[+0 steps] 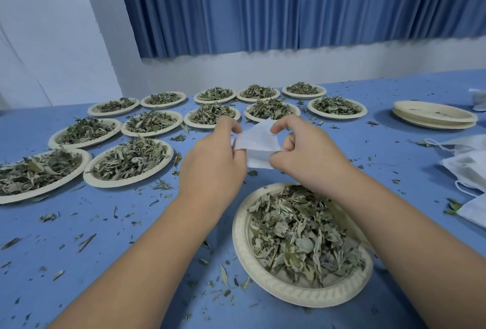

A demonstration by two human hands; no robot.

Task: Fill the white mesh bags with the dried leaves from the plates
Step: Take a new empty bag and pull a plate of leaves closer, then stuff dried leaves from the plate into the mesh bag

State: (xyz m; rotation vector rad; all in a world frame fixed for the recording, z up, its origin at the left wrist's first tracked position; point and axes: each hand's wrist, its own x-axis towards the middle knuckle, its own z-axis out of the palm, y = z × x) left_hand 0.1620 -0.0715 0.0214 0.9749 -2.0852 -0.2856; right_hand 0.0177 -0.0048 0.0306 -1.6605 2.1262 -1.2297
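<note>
A white mesh bag (256,144) hangs in the air between my hands, above the blue table. My left hand (213,160) pinches its left edge and my right hand (305,155) pinches its right edge, with the cloth stretched between them. Just below and nearer to me sits a cream paper plate (239,236) heaped with dried green leaves (297,234). My right forearm crosses over the plate's right side. I see no leaves in the bag.
Several more leaf-filled plates (128,163) cover the table's left and far side. A stack of bare plates (434,115) stands at the far right. More white mesh bags (468,168) lie at the right edge. Leaf crumbs litter the blue table (105,249).
</note>
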